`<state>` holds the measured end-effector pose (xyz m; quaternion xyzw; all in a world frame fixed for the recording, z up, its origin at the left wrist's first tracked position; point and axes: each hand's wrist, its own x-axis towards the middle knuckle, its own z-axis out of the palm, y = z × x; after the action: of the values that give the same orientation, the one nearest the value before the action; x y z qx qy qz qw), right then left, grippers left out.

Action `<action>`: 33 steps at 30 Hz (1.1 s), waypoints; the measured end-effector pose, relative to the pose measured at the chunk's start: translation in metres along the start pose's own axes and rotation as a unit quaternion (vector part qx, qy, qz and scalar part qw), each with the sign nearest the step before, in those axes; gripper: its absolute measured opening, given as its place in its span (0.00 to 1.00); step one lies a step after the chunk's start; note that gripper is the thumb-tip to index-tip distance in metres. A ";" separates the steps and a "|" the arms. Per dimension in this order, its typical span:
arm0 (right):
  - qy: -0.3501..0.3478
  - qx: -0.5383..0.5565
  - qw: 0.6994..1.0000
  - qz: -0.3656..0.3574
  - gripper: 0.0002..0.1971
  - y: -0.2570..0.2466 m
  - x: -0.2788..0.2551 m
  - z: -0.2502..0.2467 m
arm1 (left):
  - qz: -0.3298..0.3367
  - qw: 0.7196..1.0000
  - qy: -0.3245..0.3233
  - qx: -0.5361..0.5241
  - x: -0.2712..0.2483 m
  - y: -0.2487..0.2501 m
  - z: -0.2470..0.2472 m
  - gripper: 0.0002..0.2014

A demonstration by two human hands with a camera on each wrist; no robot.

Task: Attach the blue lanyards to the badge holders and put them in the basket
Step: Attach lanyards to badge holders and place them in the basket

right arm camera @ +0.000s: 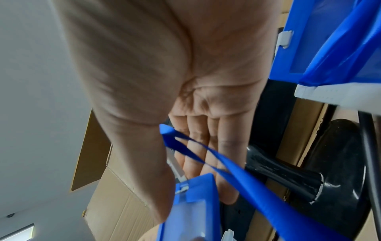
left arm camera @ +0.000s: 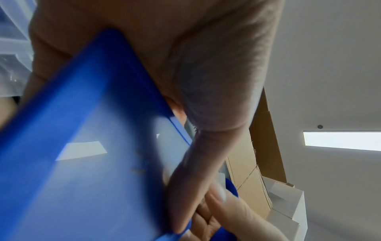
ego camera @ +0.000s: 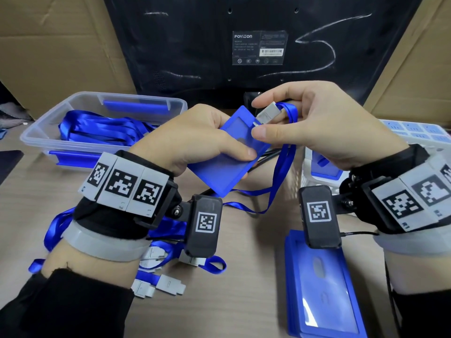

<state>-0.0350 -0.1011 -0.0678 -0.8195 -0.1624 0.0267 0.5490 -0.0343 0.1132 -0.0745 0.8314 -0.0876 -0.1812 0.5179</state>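
Head view: the left hand (ego camera: 195, 142) grips a blue badge holder (ego camera: 227, 152) above the desk (ego camera: 244, 276), thumb on its face, fingers behind. The holder's long axis runs from the left wrist up toward the right hand (ego camera: 317, 123). The right hand pinches the grey clip (ego camera: 266, 114) of a blue lanyard (ego camera: 280, 172) between thumb and forefinger, the clip's tip touching the holder's top edge. Judgement: the attaching step is in hand; the clip must enter the slot along the holder's long axis, and the right hand does the feeding. The strap hangs below both hands. The white basket (ego camera: 305, 172) sits just beyond the right wrist, nearer that hand. Spare holders (ego camera: 324, 289) lie below the right wrist.

Left wrist view: the holder's back fills the frame; the clip is hidden.

Right wrist view: only here the slot end (right arm camera: 183, 187) shows, the clip meeting it; whether latched cannot be told.
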 end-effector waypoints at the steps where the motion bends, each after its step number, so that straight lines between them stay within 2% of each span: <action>1: 0.006 -0.005 1.000 0.001 0.18 0.001 0.000 0.000 | 0.001 1.000 0.006 0.006 0.001 -0.001 0.000 0.08; 5: 0.035 -0.008 0.999 0.003 0.07 0.001 0.001 0.001 | 0.004 1.000 0.003 -0.009 0.002 -0.001 0.000 0.07; 12: 0.050 -0.053 0.997 -0.025 0.05 0.001 0.000 -0.002 | 0.017 0.999 -0.022 -0.022 0.000 0.000 0.002 0.08; 21: 0.054 -0.015 0.998 -0.042 0.06 0.007 0.004 -0.006 | 0.027 0.998 -0.026 -0.041 -0.002 0.001 0.002 0.07; 27: 0.091 0.043 0.994 -0.045 0.10 0.011 0.001 -0.005 | 0.086 0.994 -0.052 -0.046 -0.019 0.005 -0.004 0.09; 30: 0.054 -0.031 0.998 -0.021 0.15 0.009 -0.001 -0.006 | 0.102 0.993 -0.044 -0.046 -0.034 0.011 -0.012 0.11; 33: -0.002 -0.065 0.998 -0.004 0.18 -0.006 -0.004 -0.002 | 0.113 0.989 -0.007 -0.100 -0.050 0.020 -0.016 0.10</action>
<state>-0.0403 -0.1019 -0.0622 -0.8529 -0.1682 0.0153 0.4939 -0.0726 0.1344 -0.0398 0.7589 -0.1666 -0.1354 0.6148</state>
